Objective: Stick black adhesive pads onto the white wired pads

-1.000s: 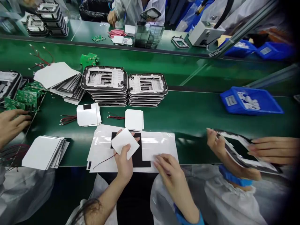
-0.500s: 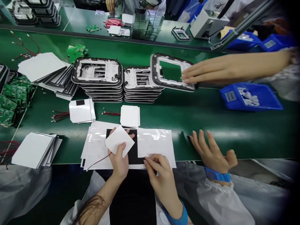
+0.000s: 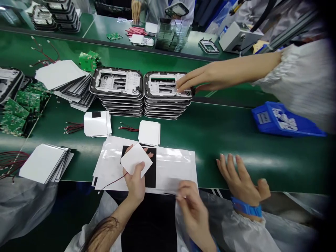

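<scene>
Left hand (image 3: pixel 135 183) clamps white square panel (image 3: pixel 134 153) with thin dark-red wire (image 3: pixel 114 182) between thumb and fingers, above glossy white sheets (image 3: pixel 175 171). Right hand (image 3: pixel 194 213) has shifted to their near edge, fingers together, apparently pinching thin black strip (image 3: pixel 170 193) (blurred); likely peeled free.

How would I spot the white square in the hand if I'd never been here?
Find the green bench, then the white sheets at its near edge. Over them, the left hand holds the white square; unlike the white pile just beyond, it's turned like a diamond.

Right hand (image 3: pixel 194 209): fingers (image 3: pixel 185 188) blurred; leftmost frame (image 3: pixel 11 75) cut by edge.
</scene>
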Tool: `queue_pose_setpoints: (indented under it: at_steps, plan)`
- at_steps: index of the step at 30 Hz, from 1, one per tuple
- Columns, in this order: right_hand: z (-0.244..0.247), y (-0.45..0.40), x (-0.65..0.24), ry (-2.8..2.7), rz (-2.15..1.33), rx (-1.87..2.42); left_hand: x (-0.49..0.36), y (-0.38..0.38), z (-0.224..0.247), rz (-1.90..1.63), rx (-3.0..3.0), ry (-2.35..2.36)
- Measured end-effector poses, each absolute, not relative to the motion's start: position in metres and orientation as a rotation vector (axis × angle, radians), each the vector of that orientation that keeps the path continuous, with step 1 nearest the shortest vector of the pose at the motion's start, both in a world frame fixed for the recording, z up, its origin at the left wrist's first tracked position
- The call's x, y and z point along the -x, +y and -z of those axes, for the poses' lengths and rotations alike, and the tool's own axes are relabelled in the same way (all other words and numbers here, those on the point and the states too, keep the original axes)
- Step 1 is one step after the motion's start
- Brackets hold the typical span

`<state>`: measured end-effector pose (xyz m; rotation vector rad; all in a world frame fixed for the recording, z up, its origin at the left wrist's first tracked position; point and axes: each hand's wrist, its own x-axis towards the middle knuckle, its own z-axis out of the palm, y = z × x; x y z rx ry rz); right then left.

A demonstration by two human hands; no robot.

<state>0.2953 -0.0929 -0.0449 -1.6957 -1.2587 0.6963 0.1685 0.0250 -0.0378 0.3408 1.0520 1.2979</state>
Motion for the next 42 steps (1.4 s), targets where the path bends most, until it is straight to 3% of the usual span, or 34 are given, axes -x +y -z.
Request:
queue_pose_setpoints:
  at_steps: [5, 13, 42]
  plan:
    - [0.011, -0.076, -0.322, -1.015, -0.78, 1.454, -0.151, 0.023, 0.02, -1.082, -0.359, 0.836]
    - [-0.055, -0.01, -0.274, -1.14, -0.915, 1.358, -0.126, 0.0, -0.01, -0.969, -0.437, 0.648]
    - [-0.07, 0.011, -0.243, -0.897, -0.992, 1.511, -0.104, -0.01, -0.016, -1.0, -0.529, 0.598]
